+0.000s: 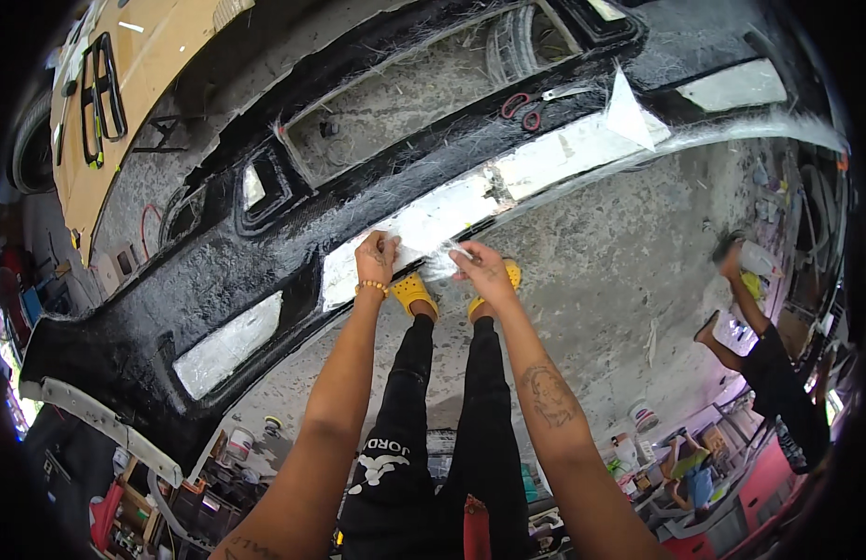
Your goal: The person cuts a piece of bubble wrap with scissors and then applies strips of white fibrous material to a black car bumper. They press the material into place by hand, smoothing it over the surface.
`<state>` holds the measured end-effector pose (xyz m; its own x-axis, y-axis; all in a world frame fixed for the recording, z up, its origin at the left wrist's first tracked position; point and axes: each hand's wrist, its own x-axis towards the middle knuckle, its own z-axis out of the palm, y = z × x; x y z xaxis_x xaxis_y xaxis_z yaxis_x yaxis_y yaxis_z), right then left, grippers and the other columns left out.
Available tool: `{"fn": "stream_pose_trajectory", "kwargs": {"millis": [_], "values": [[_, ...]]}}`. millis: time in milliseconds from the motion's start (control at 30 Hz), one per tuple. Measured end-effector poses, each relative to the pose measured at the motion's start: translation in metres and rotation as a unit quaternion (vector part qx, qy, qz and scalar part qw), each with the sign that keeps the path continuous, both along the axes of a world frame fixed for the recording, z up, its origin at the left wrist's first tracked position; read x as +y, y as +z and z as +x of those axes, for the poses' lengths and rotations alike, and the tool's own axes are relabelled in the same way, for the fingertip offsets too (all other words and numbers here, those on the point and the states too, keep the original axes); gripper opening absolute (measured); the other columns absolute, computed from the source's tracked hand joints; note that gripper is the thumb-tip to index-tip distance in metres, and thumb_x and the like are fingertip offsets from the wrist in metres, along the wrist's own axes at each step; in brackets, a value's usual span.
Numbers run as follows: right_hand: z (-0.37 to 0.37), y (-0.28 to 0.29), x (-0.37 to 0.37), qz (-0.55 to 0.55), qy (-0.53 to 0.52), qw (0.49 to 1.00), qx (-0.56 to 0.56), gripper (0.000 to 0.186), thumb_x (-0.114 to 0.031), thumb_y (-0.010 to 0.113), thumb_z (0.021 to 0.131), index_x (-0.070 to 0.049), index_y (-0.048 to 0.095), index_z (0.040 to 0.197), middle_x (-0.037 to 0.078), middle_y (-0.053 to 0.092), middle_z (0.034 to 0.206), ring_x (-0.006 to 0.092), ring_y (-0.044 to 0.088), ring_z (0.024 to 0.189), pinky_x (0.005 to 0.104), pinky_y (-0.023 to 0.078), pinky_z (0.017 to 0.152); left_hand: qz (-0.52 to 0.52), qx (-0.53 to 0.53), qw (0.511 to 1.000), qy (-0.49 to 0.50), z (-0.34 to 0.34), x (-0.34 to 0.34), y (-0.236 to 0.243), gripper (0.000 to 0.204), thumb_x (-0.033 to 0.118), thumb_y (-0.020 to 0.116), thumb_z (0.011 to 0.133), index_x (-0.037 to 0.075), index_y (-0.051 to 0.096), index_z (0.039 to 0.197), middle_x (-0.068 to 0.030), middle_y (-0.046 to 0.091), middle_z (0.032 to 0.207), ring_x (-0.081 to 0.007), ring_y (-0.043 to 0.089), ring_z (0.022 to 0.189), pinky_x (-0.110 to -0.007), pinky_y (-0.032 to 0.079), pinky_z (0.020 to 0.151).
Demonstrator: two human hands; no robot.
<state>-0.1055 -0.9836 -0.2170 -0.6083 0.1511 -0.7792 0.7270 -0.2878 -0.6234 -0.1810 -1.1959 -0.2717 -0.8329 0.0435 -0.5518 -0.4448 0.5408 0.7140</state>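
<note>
A large black bumper-like panel [162, 308] with a rough, fibrous surface runs diagonally in front of me. A long white strip [423, 224] lies along its near edge. My right hand [487, 273] pinches a frayed tuft of white glass fibre [440, 263] just off that edge. Close by, my left hand [377, 257], with a beaded bracelet at the wrist, has its fingers drawn together over the strip's near end. What lies between those fingers is hard to make out against the white. Red-handled scissors [524, 110] and a pointed white fibre piece [629, 114] rest farther right on the panel.
Brown cardboard [148, 89] at the far left bears a black frame part [104, 93]. My yellow clogs [416, 295] stand on the stained concrete floor [601, 271]. Another person [778, 383] is at the right. Cluttered tools and tubs edge the near side.
</note>
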Motion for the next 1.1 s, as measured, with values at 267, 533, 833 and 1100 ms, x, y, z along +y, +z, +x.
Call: {"fn": "stream_pose_trajectory", "kwargs": {"millis": [267, 533, 833, 1100], "values": [[-0.038, -0.060, -0.044, 0.029, 0.090, 0.995, -0.039, 0.024, -0.018, 0.069, 0.093, 0.002, 0.063, 0.105, 0.005, 0.065, 0.093, 0.0107, 0.063, 0.081, 0.0240, 0.055, 0.073, 0.043, 0.098, 0.988, 0.109, 0.004, -0.049, -0.009, 0.014, 0.013, 0.070, 0.090, -0.001, 0.068, 0.091, -0.0034, 0.065, 0.070, -0.0098, 0.058, 0.058, -0.025, 0.047, 0.055], [-0.037, -0.044, -0.041, -0.034, -0.067, 0.996, -0.038, 0.026, -0.019, 0.073, 0.090, 0.003, 0.066, 0.104, 0.003, 0.066, 0.085, 0.0114, 0.064, 0.073, 0.0232, 0.053, 0.069, 0.166, -0.009, 0.949, 0.267, 0.004, -0.067, 0.038, 0.013, 0.011, 0.074, 0.089, 0.004, 0.072, 0.099, -0.0004, 0.068, 0.083, -0.0081, 0.061, 0.075, -0.024, 0.049, 0.065], [-0.014, 0.027, -0.045, -0.079, -0.115, 0.989, -0.055, 0.028, -0.013, 0.078, 0.085, 0.005, 0.066, 0.103, 0.009, 0.071, 0.094, 0.0125, 0.067, 0.076, 0.0236, 0.057, 0.068, 0.187, -0.092, 0.977, -0.046, 0.014, -0.018, 0.073, 0.021, 0.020, 0.079, 0.084, 0.001, 0.072, 0.090, -0.0028, 0.061, 0.075, -0.0106, 0.056, 0.072, -0.026, 0.045, 0.066], [0.015, 0.064, -0.071, -0.044, -0.370, 0.922, -0.103, 0.036, -0.009, 0.079, 0.084, 0.010, 0.061, 0.109, 0.013, 0.065, 0.100, 0.0189, 0.066, 0.084, 0.0306, 0.060, 0.073, 0.120, -0.054, 0.990, 0.056, 0.041, 0.026, 0.108, 0.022, 0.019, 0.075, 0.086, -0.003, 0.072, 0.084, -0.0036, 0.063, 0.061, -0.0110, 0.055, 0.055, -0.028, 0.042, 0.053]]}}
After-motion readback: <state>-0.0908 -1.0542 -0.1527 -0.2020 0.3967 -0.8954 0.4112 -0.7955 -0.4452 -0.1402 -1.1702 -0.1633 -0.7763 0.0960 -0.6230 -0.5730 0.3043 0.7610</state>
